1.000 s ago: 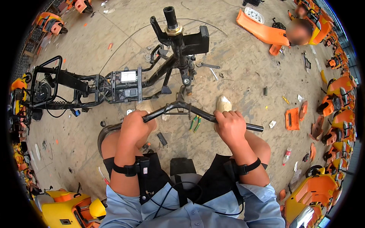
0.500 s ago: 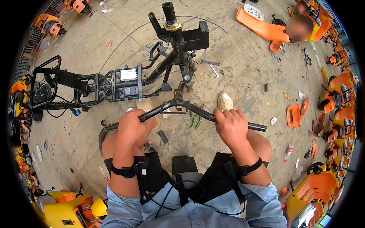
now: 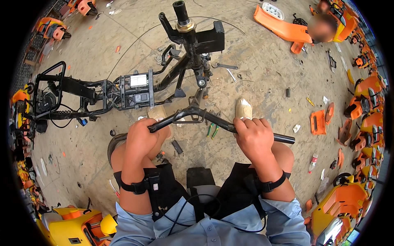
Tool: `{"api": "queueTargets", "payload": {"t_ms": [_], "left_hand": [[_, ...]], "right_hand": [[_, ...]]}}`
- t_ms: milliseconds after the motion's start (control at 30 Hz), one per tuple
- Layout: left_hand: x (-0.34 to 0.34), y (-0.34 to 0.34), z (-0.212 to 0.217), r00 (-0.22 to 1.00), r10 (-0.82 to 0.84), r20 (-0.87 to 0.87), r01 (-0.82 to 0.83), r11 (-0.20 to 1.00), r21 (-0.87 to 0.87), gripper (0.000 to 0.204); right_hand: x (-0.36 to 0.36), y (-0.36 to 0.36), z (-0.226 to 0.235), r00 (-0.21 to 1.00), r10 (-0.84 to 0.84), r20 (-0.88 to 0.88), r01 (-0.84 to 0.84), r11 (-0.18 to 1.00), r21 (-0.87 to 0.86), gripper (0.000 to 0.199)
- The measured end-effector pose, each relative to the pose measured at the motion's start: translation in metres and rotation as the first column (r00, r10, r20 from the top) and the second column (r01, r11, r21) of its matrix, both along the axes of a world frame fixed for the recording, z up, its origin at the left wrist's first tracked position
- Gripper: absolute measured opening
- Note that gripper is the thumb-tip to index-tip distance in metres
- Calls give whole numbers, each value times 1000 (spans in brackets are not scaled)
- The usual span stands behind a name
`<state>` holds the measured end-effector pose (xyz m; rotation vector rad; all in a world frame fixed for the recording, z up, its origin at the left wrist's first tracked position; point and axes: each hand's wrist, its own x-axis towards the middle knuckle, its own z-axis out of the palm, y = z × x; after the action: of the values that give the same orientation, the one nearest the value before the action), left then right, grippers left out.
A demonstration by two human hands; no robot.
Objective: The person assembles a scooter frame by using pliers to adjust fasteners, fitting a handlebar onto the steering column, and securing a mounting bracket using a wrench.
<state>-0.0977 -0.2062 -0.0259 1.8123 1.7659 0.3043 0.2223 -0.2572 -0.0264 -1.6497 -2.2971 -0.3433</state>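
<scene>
A black handlebar (image 3: pixel 219 121) spans the space in front of my knees, its bare right end sticking out past my fist. My left hand (image 3: pixel 141 137) is closed round its left side. Farther along the tube, my right hand (image 3: pixel 254 137) grips the right side, knuckles up. A bracket and short stem at the bar's middle point away from me, close to the lower end of the steering column. That column belongs to a stripped black scooter frame (image 3: pixel 164 84), which stretches off to the left with a control box (image 3: pixel 139 80) on it.
On the concrete floor lie a wrench (image 3: pixel 225 66), a spanner (image 3: pixel 231 75), green-handled pliers (image 3: pixel 213 130) and a black cylinder (image 3: pixel 177 146). Orange panels (image 3: pixel 317 122) and a plastic bottle (image 3: pixel 313 162) are at right. Yellow-orange scooters (image 3: pixel 342 201) line both sides. Another person is at the far right.
The handlebar's right end has shifted slightly right and toward me, along with my right hand. My left hand stays nearly where it was, still gripping.
</scene>
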Motion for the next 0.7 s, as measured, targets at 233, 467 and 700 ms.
{"api": "queueTargets", "payload": {"t_ms": [233,467,700], "left_hand": [[1,-3,2,1000,13,-9,-12,999,51,13],[-1,-5,1,1000,12,3,-13,997,79,13],[3,-5,13,999,18,-31,-18,1000,-16,19]], "right_hand": [[0,-4,1,1000,2,-8,-2,1000,27,8],[-1,-7,6,1000,-7,7,7,1000,13,8],[-2,-11,11,1000,-18,-1,18,1000,15,8]]}}
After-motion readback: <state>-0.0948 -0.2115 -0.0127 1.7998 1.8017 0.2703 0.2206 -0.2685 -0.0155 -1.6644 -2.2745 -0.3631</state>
